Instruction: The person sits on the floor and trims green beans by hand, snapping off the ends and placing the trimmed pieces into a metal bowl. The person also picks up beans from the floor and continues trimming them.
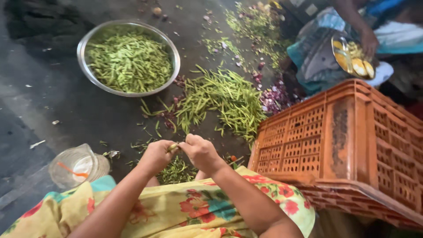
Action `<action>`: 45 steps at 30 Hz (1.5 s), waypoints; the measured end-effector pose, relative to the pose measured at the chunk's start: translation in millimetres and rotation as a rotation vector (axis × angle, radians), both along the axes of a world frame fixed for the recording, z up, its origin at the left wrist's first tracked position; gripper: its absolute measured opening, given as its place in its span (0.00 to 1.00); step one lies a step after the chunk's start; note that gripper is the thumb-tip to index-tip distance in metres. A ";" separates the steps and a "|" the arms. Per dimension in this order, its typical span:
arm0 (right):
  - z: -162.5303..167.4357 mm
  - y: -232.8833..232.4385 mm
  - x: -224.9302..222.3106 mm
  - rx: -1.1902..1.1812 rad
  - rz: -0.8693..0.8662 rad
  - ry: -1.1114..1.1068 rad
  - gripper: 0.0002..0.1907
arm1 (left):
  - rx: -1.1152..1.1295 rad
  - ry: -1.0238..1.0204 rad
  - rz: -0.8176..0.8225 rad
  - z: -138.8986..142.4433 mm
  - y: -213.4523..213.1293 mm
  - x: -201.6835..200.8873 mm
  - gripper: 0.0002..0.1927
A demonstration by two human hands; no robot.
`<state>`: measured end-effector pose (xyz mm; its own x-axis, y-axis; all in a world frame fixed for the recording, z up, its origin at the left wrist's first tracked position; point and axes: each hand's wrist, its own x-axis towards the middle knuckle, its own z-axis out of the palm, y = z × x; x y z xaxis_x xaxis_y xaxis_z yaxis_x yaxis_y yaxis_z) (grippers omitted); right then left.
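Green bean pod (173,147) pinched btwn left hand (156,154) & right hand (200,152), both clenched on it, over lap. Judgement: grip near tip, snap clean, drop ends onto trimmings (176,171). Raw pile (222,99) beyond; steel bowl (174,48) of done pods farthest.

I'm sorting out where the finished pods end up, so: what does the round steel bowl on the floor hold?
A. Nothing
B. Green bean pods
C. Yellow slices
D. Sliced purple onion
B: the steel bowl at upper left is heaped with green bean pods, the same kind as the loose pile on the floor beside it.
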<state>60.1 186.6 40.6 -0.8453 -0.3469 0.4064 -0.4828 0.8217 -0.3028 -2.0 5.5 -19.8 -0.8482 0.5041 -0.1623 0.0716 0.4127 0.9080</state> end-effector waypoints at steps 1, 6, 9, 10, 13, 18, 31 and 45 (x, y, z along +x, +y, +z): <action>-2.7 1.4 -0.4 -0.049 -0.014 -0.020 0.07 | 0.008 -0.047 0.006 -2.8 0.4 0.4 0.08; -27.3 7.5 -2.0 -0.547 -0.102 -0.033 0.06 | 0.340 -0.399 0.141 -9.6 5.0 2.5 0.09; -43.4 6.1 1.7 -1.165 -0.214 -0.470 0.02 | 0.660 -0.669 0.172 -8.8 8.5 8.4 0.09; -45.9 6.9 1.2 -1.452 -0.264 -0.683 0.03 | 0.665 -0.684 0.159 -7.9 8.9 9.8 0.09; -40.6 17.4 -6.4 -1.956 -0.196 -0.737 0.05 | 0.668 -0.705 0.119 -3.2 8.5 9.4 0.09; -12.5 43.3 -22.5 -1.929 0.102 -0.816 0.07 | 0.650 -0.794 0.145 7.6 4.8 3.4 0.08; -13.8 -5.5 9.2 -0.508 0.049 -0.297 0.05 | 0.561 -0.742 0.355 -3.6 6.2 0.3 0.07; 6.6 27.1 -7.7 -0.386 0.030 -0.469 0.11 | 0.319 -0.583 0.079 -54.8 22.0 19.7 0.09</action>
<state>52.5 213.7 47.2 -0.9568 -0.2750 0.0943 -0.2472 0.5986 -0.7620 17.7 27.5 -74.6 -0.7030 0.5433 -0.4589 -0.4875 0.1016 0.8672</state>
